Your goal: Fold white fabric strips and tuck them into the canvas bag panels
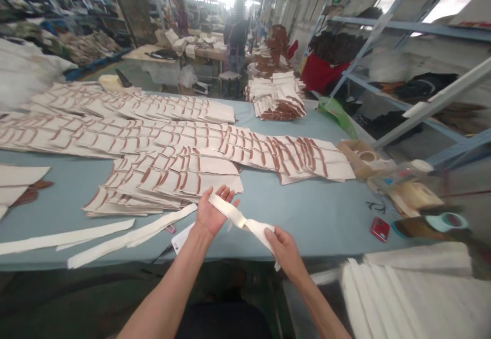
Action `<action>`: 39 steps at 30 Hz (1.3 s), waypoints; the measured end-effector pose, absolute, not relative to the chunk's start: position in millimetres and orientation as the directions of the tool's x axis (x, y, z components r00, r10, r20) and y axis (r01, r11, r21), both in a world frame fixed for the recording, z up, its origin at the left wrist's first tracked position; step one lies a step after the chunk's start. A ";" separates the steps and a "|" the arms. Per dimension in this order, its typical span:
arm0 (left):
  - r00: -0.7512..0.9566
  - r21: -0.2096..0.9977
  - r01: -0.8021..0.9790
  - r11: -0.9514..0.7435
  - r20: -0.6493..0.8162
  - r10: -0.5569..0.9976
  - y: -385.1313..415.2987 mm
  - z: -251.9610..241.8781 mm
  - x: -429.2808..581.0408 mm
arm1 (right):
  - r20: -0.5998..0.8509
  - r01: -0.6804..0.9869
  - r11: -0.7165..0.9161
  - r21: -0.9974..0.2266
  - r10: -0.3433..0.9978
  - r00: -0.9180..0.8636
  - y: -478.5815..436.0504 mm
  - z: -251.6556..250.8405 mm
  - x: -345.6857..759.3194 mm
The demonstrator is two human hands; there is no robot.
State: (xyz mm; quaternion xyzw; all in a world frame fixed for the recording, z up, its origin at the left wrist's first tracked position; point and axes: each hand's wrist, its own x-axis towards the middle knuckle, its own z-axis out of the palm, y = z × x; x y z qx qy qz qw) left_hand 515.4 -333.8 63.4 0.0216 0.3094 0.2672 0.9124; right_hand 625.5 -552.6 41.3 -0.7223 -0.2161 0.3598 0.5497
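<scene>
A long worktable covered in pale blue cloth (pixel 314 216) spreads ahead, bearing overlapping rows of cream fabric panels with brown edges (pixel 176 134). At its far side stands a tall stack of cream and brown fabric pieces (pixel 278 96). Long, flat, white fabric strips (pixel 130 239) lie loose along the near edge, to the left. One more narrow, off-white fabric strip (pixel 226 207) is held above that edge, folded or twisted midway between the hands. The left hand (pixel 210 217) is palm up, fingers spread, with the strip lying across it; the right hand (pixel 286 249) pinches the other part, a short tail hanging below. A small pink clip (pixel 170 229) lies beside the loose strips.

The step in hand seems to be handling this single strip; the next move probably calls for a steady right pinch and attention to the fold.
</scene>
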 end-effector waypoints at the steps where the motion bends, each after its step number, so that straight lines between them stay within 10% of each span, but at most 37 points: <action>1: 0.655 0.221 -0.484 0.847 -0.550 0.518 -325.4 62.8 522.1 | -0.282 -0.084 -0.299 -0.950 0.718 0.637 -543.4 37.4 634.2; 12: 0.461 0.464 -0.559 0.687 -0.515 0.723 -237.2 57.7 563.1 | -0.276 -0.098 -0.265 -0.959 0.806 0.523 -433.7 -4.5 677.9; 23: 0.363 0.579 -0.349 0.737 -0.641 0.676 -235.2 33.4 517.3 | -0.363 -0.127 -0.347 -0.929 0.796 0.484 -394.2 61.3 677.6; 31: 0.371 0.306 -0.198 0.931 -0.856 0.360 -352.3 -4.8 493.0 | -0.460 -0.286 -0.362 -0.887 0.742 0.488 -426.6 85.6 674.1; 39: 0.643 0.048 -0.369 0.928 -0.708 0.292 -395.2 19.1 534.8 | -0.507 -0.388 -0.341 -0.856 0.698 0.506 -452.7 96.7 659.3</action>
